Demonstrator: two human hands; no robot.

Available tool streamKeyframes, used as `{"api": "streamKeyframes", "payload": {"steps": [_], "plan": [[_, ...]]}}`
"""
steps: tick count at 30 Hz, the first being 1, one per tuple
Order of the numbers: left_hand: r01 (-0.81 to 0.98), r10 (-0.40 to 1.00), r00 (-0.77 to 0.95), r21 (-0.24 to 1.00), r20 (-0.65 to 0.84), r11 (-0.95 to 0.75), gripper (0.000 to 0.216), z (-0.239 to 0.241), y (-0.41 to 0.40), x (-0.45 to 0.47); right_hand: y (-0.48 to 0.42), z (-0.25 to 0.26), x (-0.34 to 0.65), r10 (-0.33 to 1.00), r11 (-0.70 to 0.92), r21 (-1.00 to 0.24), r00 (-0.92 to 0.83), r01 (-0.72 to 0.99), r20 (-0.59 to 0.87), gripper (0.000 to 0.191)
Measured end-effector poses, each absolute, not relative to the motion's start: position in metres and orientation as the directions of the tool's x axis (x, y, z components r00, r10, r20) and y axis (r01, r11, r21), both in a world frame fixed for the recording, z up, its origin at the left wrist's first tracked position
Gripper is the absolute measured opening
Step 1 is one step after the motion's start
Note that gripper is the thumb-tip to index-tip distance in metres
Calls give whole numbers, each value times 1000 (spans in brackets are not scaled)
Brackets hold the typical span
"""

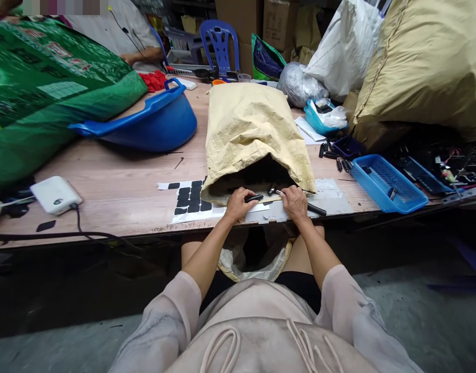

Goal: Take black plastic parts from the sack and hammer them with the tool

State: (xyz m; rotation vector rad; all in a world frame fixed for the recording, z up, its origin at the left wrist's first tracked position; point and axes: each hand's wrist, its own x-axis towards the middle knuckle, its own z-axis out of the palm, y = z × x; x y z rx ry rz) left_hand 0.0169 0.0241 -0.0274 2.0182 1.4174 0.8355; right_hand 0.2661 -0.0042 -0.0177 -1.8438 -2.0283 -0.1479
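Note:
In the head view, my left hand (pixel 239 205) is closed, with a small black elongated piece (pixel 254 198) between its fingertips. Just right of it, my right hand (pixel 295 203) grips a small hammer (pixel 316 209); the metal head points left and the black handle end sticks out past my palm. Both hands are at the table's front edge, before the open mouth of a yellow woven sack (pixel 253 119) lying on the table. The sack's inside is dark, so its contents are hidden. Under my hands lies a flat grey-white board (pixel 333 199).
A sheet of black stickers (pixel 189 199) lies left of the sack. Further left are a blue basin (pixel 156 122), a white box (pixel 56 194) with cables and a green sack (pixel 67 77). A blue basket (pixel 389 181) stands right. Another sack (pixel 257 254) opens between my knees. A person sits across.

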Motion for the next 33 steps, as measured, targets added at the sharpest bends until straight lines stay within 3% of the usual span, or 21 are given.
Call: {"api": "streamKeyframes", "payload": {"steps": [4,10,14,20,26,33], "plan": [[608,951,248,735,182,-299,18,-28,23,18,-7,-14,267,917,182,-215,-86,959,390,26],[592,965,213,766,153,-252,22,-27,23,22,-20,-4,245,900,273,-460,-56,845,431,33],[606,975,172,764,144,-220,20,-27,23,24,-25,2,225,907,314,-535,-81,784,413,33],[622,976,164,753,142,-214,17,-23,22,26,-31,11,212,905,340,-516,-125,786,406,34],[639,982,151,747,115,-185,15,-22,23,28,-34,10,208,937,274,-404,-147,873,318,30],[591,981,147,784,126,-189,16,-25,24,27,-34,11,218,905,265,-425,-71,866,420,36]]}}
